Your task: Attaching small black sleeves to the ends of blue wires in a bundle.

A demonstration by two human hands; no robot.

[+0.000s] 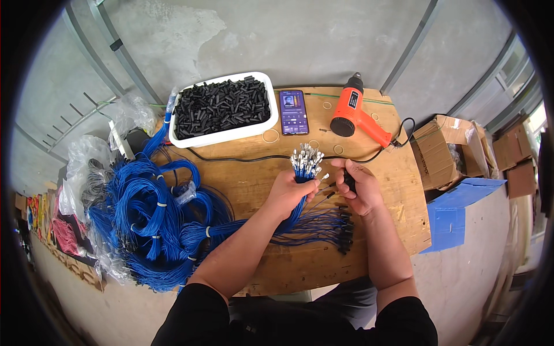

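My left hand (292, 191) is closed around a bundle of blue wires (298, 212), whose silvery crimp terminals (307, 158) fan out above the thumb. Just to its right, my right hand (360, 187) is curled with small black sleeves (348, 180) in its fingers; how many is hidden. One terminal (325, 177) stands out from the bundle into the gap between the hands. Below the hands, several blue wires with black sleeves on their ends (344, 230) lie spread on the wooden table (248, 173).
A white tray (273, 115) full of black sleeves stands at the back. Beside it lie a lit phone (294, 112) and an orange heat gun (358, 115), its black cord crossing the table. Coiled blue wire bundles (150, 213) cover the left side. Cardboard boxes (441, 153) stand at right.
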